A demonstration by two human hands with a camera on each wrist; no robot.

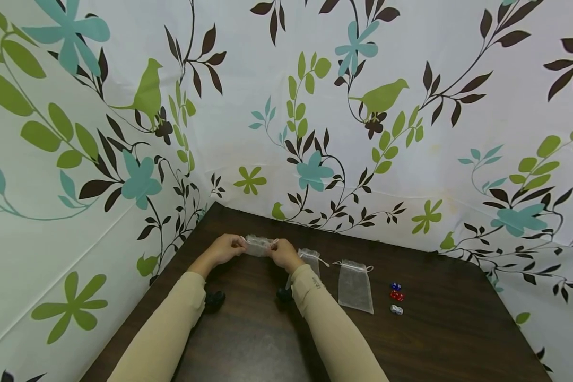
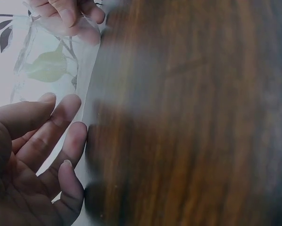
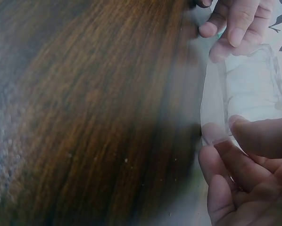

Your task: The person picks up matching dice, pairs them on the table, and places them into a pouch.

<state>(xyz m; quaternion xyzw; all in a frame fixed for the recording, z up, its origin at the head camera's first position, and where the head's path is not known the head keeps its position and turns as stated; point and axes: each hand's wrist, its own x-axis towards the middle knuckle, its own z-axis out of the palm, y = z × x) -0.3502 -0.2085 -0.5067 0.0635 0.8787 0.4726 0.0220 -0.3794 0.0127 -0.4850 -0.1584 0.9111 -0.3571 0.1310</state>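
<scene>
Both hands on one sheer bag (image 1: pixel 258 246), held up between them at the far left of the table (image 1: pixel 248 339). Left hand (image 1: pixel 225 250) pinches one side, thumb against fingertips, lower fingers loosely bent. Right hand (image 1: pixel 284 254) pinches the opposite side the same way; nothing else in either grip. Wrist views show the film spread fairly flat between the hands, wall print visible through it. Can't make out anything inside.

Second bag (image 1: pixel 310 258) lies just beside the right wrist, partly hidden by the sleeve (image 1: pixel 310 289). Third bag (image 1: pixel 355 288) lies flat to its right, drawstring ends at the far edge. Right of that, a short column: blue dice (image 1: pixel 396 286), red dice (image 1: pixel 397 295), white dice (image 1: pixel 397 309), none touched.

My read: step in hand is handling/straightening this bag. Next move probably calls for keeping both pinches even and the film taut, without snagging the drawstring.
</scene>
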